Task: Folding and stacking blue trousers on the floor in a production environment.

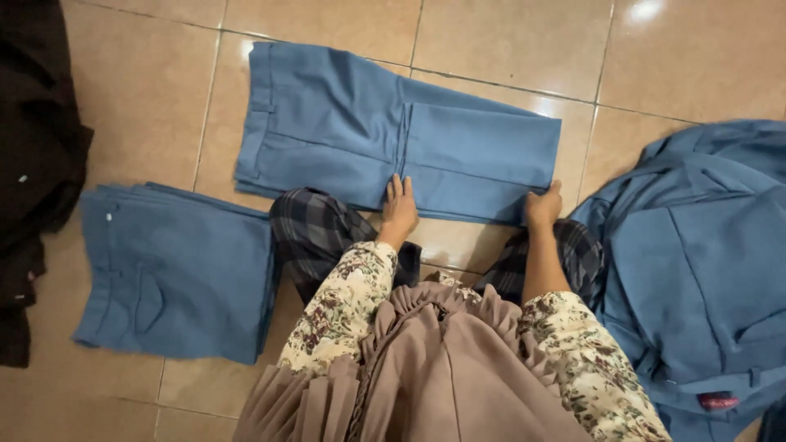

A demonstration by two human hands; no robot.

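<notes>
Left hand (400,207) lies flat on the folded blue trousers (385,135); right hand (544,205) fingers pinch their lower-right corner, which may slip, skewing the fold.

On the tan tiled floor (508,41) a pair of blue trousers (360,139) lies folded over on itself, waistband toward the left. The left hand (399,206) rests flat on the near edge of the trousers at the middle fold, while the right hand (544,205) grips their near right corner, fingers curled over the cloth. A folded stack of blue trousers (176,274) sits near the floor's left side beside a dark garment (33,147), and a loose heap of blue clothes (704,262) lies at the right edge.
</notes>
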